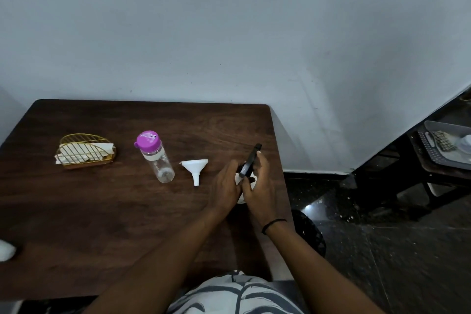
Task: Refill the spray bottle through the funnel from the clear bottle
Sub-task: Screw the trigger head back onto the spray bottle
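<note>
A white spray bottle [239,178] with a black trigger head [251,159] stands near the table's right edge, mostly hidden by both hands. My left hand [225,190] wraps around its body from the left. My right hand [260,186] grips the black head from the right. A white funnel [195,167] stands upside down on its wide mouth, spout up, just left of my hands. Further left stands the clear bottle [159,160] with a purple cap [148,139] shut on top.
A gold wire napkin holder [85,151] with white napkins sits at the table's left. The dark wooden table [102,211] meets a grey wall behind. A white object [6,250] shows at the left edge. Right of the table are a dark floor and a low stand with a tray [443,145].
</note>
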### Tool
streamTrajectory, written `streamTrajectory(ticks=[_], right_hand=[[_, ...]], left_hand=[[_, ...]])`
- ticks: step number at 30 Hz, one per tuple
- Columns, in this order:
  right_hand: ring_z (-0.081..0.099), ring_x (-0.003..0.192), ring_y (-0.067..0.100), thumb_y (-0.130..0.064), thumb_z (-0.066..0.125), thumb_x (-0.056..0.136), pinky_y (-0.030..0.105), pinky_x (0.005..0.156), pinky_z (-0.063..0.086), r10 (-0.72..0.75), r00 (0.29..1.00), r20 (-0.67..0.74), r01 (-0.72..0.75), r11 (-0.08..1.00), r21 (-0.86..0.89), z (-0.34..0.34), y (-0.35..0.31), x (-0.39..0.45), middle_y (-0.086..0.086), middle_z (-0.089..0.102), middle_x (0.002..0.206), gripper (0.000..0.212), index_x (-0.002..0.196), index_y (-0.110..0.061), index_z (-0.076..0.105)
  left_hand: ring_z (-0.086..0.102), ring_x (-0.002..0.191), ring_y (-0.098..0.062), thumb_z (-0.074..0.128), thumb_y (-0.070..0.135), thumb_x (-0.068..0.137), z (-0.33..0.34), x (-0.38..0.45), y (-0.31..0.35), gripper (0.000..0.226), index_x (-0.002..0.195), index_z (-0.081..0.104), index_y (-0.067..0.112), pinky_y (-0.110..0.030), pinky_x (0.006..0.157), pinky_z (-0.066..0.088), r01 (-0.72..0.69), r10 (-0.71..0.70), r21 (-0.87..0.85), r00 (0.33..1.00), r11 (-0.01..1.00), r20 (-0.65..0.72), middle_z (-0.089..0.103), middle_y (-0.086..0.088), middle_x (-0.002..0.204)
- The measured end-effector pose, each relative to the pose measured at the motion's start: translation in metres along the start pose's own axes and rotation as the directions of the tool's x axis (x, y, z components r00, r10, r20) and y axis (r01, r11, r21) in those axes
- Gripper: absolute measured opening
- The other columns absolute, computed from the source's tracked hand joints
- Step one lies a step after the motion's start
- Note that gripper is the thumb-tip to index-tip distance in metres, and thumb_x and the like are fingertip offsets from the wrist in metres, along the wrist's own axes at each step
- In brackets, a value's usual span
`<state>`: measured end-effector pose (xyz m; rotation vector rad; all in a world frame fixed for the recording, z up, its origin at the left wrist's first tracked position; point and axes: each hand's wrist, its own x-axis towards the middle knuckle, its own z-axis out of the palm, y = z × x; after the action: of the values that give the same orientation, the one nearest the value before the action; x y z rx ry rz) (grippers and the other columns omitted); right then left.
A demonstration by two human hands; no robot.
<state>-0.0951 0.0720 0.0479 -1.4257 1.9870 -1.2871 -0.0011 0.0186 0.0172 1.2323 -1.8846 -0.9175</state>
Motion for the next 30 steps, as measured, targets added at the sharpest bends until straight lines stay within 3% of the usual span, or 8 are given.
streamTrajectory(ticks=[4,9,14,18,21,25,27,30], right_hand=[[0.057,0.099,-0.012,-0.007,0.077,0.083,0.005,0.079,0.046,0.155,0.987,-0.044,-0.147,0.978,0.150,0.003,0.001,0.003,-0.020,0.052,0.114,0.072,0.141,-0.018,0.036],[0.061,0.087,-0.002,-0.019,0.077,0.084,0.011,0.069,0.049,0.235,0.972,-0.022,-0.225,0.952,0.209,0.010,0.000,0.004,0.003,0.060,0.115,0.069,0.138,-0.020,0.033],[0.054,0.113,-0.009,-0.008,0.070,0.087,0.010,0.089,0.044,0.175,0.984,-0.024,-0.165,0.962,0.217,0.014,0.007,-0.005,-0.013,0.051,0.129,0.069,0.143,-0.020,0.031],[0.058,0.107,-0.005,-0.017,0.070,0.091,0.015,0.088,0.047,0.194,0.979,-0.062,-0.176,0.958,0.227,0.015,0.006,-0.004,-0.009,0.060,0.121,0.051,0.129,-0.030,0.038],[0.061,0.094,-0.004,-0.016,0.075,0.086,0.017,0.079,0.050,0.200,0.977,-0.071,-0.176,0.951,0.252,0.013,0.005,0.002,-0.012,0.060,0.107,0.048,0.116,-0.031,0.040],[0.059,0.086,-0.006,-0.014,0.074,0.086,0.027,0.075,0.053,0.208,0.977,-0.041,-0.192,0.950,0.245,0.016,0.002,0.007,-0.017,0.055,0.101,0.048,0.114,-0.029,0.038],[0.060,0.090,-0.007,-0.013,0.071,0.089,0.023,0.076,0.053,0.188,0.982,-0.020,-0.178,0.956,0.234,0.017,0.003,0.005,-0.019,0.054,0.105,0.052,0.123,-0.030,0.035],[0.058,0.104,-0.008,-0.005,0.067,0.090,0.011,0.085,0.049,0.148,0.989,-0.005,-0.143,0.967,0.209,0.015,0.009,-0.003,-0.017,0.054,0.121,0.066,0.142,-0.021,0.032]], left_hand=[[0.051,0.069,-0.008,0.047,0.033,0.083,0.004,-0.001,0.001,0.004,0.084,0.045,0.030,-0.023,0.061,0.040,0.009,-0.007,0.053,0.999,0.999,-0.043,0.058,0.003,0.080],[0.050,0.086,-0.016,0.038,0.060,0.089,0.012,-0.001,-0.017,0.037,0.084,0.054,0.027,-0.047,0.079,0.051,-0.007,0.009,0.066,0.999,0.998,-0.036,0.059,-0.001,0.079],[0.055,0.075,-0.010,0.048,0.039,0.087,0.001,-0.004,0.000,0.014,0.088,0.053,0.026,-0.033,0.070,0.047,0.023,-0.028,0.094,0.999,0.995,0.044,0.062,0.003,0.087],[0.056,0.079,-0.013,0.049,0.032,0.087,0.000,-0.001,0.002,0.023,0.091,0.060,0.012,-0.027,0.075,0.044,0.049,-0.056,0.135,0.997,0.990,0.044,0.063,-0.001,0.090],[0.048,0.064,-0.006,0.039,0.047,0.083,0.004,-0.002,-0.001,0.035,0.074,0.052,0.016,-0.039,0.069,0.048,0.080,-0.080,0.014,0.996,0.997,-0.026,0.051,0.012,0.073],[0.054,0.084,0.013,0.047,0.056,0.089,0.012,-0.001,-0.010,0.037,0.079,0.056,0.021,-0.033,0.081,0.048,0.103,-0.102,-0.022,0.995,0.994,0.022,0.066,-0.019,0.092],[0.051,0.081,0.019,0.042,0.051,0.086,0.011,0.000,-0.015,0.033,0.079,0.053,0.022,-0.021,0.078,0.046,0.098,-0.098,-0.010,0.995,0.995,0.030,0.061,0.002,0.086],[0.053,0.073,0.006,0.040,0.050,0.076,0.008,-0.003,-0.009,0.035,0.078,0.045,0.015,-0.039,0.081,0.048,0.164,-0.159,-0.047,0.983,0.985,0.095,0.047,0.015,0.080]])
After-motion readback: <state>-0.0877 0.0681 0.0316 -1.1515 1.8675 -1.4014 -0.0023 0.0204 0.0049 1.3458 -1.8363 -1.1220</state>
